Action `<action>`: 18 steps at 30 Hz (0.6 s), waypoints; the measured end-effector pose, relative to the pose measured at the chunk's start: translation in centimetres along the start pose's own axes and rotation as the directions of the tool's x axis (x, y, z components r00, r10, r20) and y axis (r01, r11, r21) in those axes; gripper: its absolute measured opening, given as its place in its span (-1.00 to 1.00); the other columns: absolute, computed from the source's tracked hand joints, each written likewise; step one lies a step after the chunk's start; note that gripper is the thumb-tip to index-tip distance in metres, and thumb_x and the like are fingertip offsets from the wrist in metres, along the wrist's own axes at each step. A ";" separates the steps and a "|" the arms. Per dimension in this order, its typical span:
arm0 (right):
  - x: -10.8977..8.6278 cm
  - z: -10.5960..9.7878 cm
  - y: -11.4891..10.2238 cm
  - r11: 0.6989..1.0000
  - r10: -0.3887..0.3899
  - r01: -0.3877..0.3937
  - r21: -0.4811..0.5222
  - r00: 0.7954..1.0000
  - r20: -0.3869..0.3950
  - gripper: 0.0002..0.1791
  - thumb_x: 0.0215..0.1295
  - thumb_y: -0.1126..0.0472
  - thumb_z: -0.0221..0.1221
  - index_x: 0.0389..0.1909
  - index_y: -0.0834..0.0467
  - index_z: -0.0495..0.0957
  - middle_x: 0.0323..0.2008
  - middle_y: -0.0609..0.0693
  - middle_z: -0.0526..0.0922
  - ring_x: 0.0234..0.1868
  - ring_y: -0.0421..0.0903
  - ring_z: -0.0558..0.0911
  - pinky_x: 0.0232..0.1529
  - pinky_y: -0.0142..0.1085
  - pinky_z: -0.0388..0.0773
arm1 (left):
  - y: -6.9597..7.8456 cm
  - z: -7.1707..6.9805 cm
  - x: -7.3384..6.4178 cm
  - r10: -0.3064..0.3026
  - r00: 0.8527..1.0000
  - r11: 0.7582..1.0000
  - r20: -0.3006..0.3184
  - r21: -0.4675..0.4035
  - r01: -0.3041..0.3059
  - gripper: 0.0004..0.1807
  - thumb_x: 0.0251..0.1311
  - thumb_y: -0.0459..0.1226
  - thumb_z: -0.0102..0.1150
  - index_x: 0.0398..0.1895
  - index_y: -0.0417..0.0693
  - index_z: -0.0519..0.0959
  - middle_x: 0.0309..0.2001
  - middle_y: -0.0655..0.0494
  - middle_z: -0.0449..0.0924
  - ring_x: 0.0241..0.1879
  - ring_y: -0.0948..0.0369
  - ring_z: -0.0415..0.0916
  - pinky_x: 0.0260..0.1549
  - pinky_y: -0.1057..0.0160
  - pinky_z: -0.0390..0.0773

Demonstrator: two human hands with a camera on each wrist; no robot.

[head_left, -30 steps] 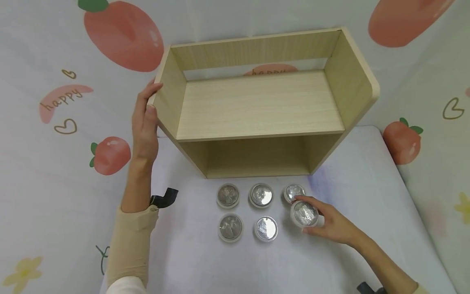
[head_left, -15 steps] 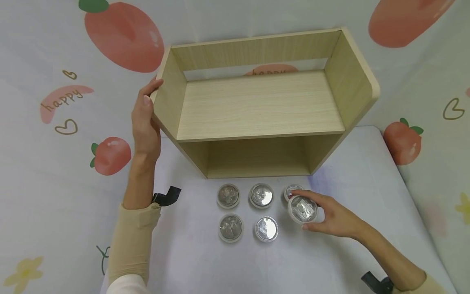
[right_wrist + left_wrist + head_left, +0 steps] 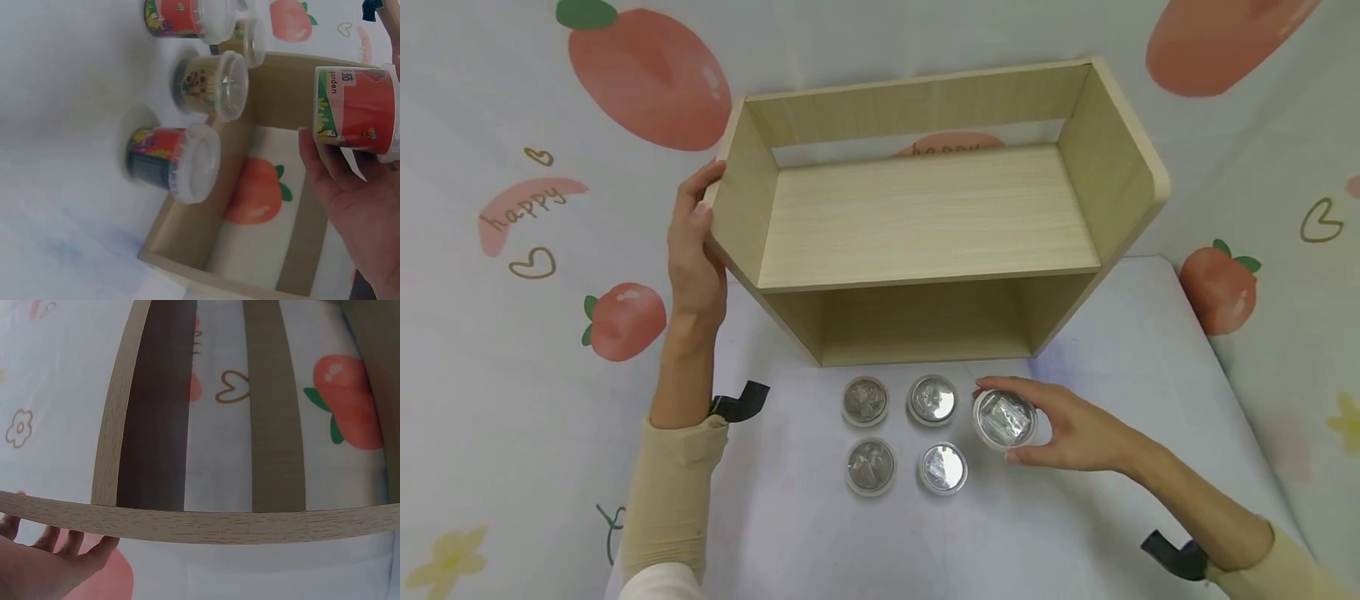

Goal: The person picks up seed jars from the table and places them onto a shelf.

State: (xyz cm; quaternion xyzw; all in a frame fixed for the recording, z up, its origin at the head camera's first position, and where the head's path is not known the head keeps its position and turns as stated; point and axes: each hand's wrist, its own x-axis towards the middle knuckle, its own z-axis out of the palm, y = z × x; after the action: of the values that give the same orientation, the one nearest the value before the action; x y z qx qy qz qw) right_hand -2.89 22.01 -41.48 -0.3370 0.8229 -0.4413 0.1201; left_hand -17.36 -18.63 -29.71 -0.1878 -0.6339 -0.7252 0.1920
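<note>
In the head view, my left hand (image 3: 695,262) grips the left side panel of a light wooden two-level shelf (image 3: 925,221). The left wrist view has the fingertips (image 3: 103,549) against the panel's edge. My right hand (image 3: 1071,429) holds a lidded plastic cup (image 3: 1004,418) between thumb and fingers, raised in front of the shelf. In the right wrist view this cup (image 3: 356,109) has a red and green printed label. Beneath it in the head view, one standing cup is hidden; a red-labelled standing cup (image 3: 165,159) shows in the right wrist view.
Several lidded cups stand in two rows before the shelf, among them a back-left cup (image 3: 865,401), a back-middle cup (image 3: 932,400), a front-left cup (image 3: 871,467) and a front-middle cup (image 3: 943,467). A white cloth (image 3: 790,533) covers the table. Printed fabric (image 3: 512,375) hangs around it.
My right hand has lifted the cup and carried it slightly left and toward the shelf, over the back-right cup. The left hand has shifted its thumb slightly up the panel.
</note>
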 end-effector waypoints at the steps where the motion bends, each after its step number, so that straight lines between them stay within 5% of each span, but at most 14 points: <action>1: 0.3 -0.1 -0.2 1.000 -0.001 0.001 -0.001 1.000 0.007 -0.11 0.06 0.14 0.48 0.43 0.04 0.30 0.25 -0.08 0.53 0.30 -0.13 0.46 0.29 -0.46 0.25 | 0.1 0.0 0.0 -0.006 1.000 1.000 -0.007 -0.011 0.006 -0.48 0.32 -0.25 -0.32 0.28 -0.13 0.42 0.19 -0.19 0.40 0.03 -0.02 0.39 -0.02 0.19 0.39; 7: 1.8 -1.0 -1.2 0.999 -0.028 0.030 -0.033 0.998 0.056 -0.14 0.10 0.09 0.46 0.43 -0.02 0.31 0.28 -0.14 0.50 0.29 -0.13 0.47 0.28 -0.38 0.33 | 0.1 0.1 -0.3 -0.017 0.999 0.999 -0.040 -0.040 0.015 -0.50 0.31 -0.22 -0.30 0.25 -0.12 0.43 0.10 -0.21 0.42 -0.06 -0.02 0.42 -0.10 0.18 0.43; 18: 4.9 -3.1 -3.5 0.995 -0.089 0.092 -0.025 0.991 0.099 -0.10 0.08 0.17 0.46 0.45 -0.02 0.26 0.27 -0.21 0.48 0.25 -0.16 0.49 0.27 -0.27 0.38 | -0.4 1.2 -0.2 0.013 0.996 0.996 -0.089 -0.088 -0.020 -0.49 0.27 -0.20 -0.27 0.22 -0.05 0.48 0.18 -0.19 0.40 0.05 -0.06 0.36 -0.01 0.11 0.36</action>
State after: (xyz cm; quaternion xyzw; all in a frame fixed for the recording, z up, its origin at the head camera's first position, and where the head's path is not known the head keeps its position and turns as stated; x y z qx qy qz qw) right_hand -6.52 19.42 -36.32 -0.3970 0.8064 -0.4170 0.1351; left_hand -17.39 -17.38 -30.00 -0.1690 -0.5905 -0.7586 0.2174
